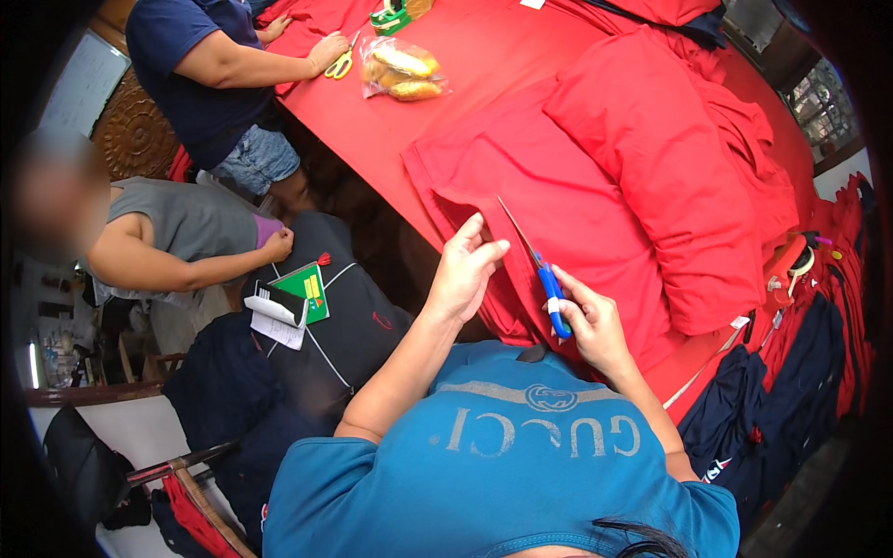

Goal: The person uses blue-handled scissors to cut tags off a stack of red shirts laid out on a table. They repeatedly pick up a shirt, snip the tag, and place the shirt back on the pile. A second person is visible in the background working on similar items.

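Two hands work at the near edge of a red garment [567, 200] on a red table [484, 56].

The right hand [588, 321] is closed around the blue handle of a pair of snips [538, 270], whose thin blade points up and away over the cloth. The left hand [462, 272] pinches the garment's edge just beside the blade, fingers bent on the fabric. A folded red stack [670, 177] lies on the garment farther right. Across the table, another person's hand [327, 51] rests by yellow scissors [340, 65], near a clear bag [405, 73] of yellowish food. To the left, a seated person in grey [177, 232] holds a fist over dark clothing [326, 325] bearing a green tag [304, 290].
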Available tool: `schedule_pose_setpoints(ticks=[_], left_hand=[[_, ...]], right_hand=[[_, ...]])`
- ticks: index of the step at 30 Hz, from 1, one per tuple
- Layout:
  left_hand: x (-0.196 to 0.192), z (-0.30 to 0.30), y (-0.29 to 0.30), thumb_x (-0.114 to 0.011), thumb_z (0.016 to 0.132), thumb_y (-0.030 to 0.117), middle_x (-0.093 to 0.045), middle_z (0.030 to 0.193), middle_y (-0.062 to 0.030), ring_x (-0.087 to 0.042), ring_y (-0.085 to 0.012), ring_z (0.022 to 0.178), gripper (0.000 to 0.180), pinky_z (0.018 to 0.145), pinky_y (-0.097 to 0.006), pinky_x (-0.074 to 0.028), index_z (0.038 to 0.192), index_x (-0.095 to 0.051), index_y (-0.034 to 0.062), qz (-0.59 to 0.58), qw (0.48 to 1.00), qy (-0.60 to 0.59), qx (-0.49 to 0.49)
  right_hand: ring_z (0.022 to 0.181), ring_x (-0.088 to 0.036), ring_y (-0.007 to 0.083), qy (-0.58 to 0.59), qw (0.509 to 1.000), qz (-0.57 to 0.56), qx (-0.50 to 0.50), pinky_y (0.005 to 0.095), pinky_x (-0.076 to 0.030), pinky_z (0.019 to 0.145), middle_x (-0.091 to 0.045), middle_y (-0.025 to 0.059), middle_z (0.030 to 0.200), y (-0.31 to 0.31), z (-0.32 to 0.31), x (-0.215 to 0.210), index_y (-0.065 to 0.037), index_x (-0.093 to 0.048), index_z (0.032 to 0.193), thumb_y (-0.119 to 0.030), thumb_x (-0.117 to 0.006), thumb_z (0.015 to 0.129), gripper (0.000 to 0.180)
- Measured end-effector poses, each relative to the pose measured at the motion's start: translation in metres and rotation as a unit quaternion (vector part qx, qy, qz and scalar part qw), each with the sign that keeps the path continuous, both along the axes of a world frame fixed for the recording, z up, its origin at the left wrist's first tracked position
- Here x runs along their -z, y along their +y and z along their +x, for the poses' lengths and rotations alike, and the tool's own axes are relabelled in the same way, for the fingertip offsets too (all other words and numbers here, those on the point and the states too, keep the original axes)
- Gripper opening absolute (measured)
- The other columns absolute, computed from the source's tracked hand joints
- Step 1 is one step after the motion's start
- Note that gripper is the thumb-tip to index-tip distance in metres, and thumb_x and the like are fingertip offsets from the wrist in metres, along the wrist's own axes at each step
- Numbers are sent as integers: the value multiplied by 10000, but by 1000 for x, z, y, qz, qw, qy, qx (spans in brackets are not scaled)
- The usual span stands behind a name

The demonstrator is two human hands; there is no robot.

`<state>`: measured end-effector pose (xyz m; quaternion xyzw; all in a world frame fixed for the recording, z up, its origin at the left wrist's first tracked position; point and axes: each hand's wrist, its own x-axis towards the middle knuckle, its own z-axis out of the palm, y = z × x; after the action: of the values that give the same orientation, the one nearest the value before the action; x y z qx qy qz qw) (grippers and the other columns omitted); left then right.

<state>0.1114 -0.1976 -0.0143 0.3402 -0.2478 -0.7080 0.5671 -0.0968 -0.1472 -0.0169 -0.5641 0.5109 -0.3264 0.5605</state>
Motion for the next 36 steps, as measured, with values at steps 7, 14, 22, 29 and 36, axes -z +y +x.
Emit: schedule_pose_setpoints(ticks=[7, 14, 22, 29, 36], left_hand=[[-2, 8, -9, -557, 895, -28, -593, 1230, -115, -576, -207, 1136, 397, 980, -357, -470, 1287, -504, -2, -29, 998, -56, -1], [-23, 5, -9, -562, 900, -41, -610, 1187, -78, -592, -137, 1072, 379, 915, -274, -480, 1273, -523, 9, -16, 998, -65, 10], [-11, 21, -25, -568, 904, -20, -607, 1196, -94, -586, -167, 1083, 343, 945, -308, -467, 1245, -537, -26, -57, 992, -105, -31], [-23, 14, -23, -561, 904, -16, -602, 1223, -132, -590, -214, 1119, 365, 971, -359, -474, 1267, -520, -24, -46, 992, -115, -40], [-16, 23, -37, -528, 925, -25, -622, 1170, -98, -590, -171, 1077, 298, 965, -311, -457, 1220, -561, -38, -47, 996, -42, -70]], right_hand=[[908, -646, 174, 38, 988, -150, -18, 311, -498, 822, -652, 198, 1014, -4, 10, -13, 20, -515, 1327, -122, -643, 880, 486], [775, -625, 144, -56, 998, -34, -13, 283, -500, 745, -673, 157, 902, -19, 10, -3, 18, -504, 1341, -94, -585, 898, 464], [952, -645, 196, -9, 987, -153, -40, 309, -496, 845, -651, 188, 1094, -24, 16, -8, 10, -486, 1358, -133, -614, 901, 495], [1010, -639, 186, -89, 995, -10, -50, 323, -495, 872, -654, 194, 1119, -42, 15, -4, 25, -485, 1354, -126, -618, 898, 499], [970, -646, 172, -47, 991, -120, -47, 314, -494, 875, -664, 197, 1072, -37, 15, -4, 22, -493, 1349, -116, -620, 893, 492]])
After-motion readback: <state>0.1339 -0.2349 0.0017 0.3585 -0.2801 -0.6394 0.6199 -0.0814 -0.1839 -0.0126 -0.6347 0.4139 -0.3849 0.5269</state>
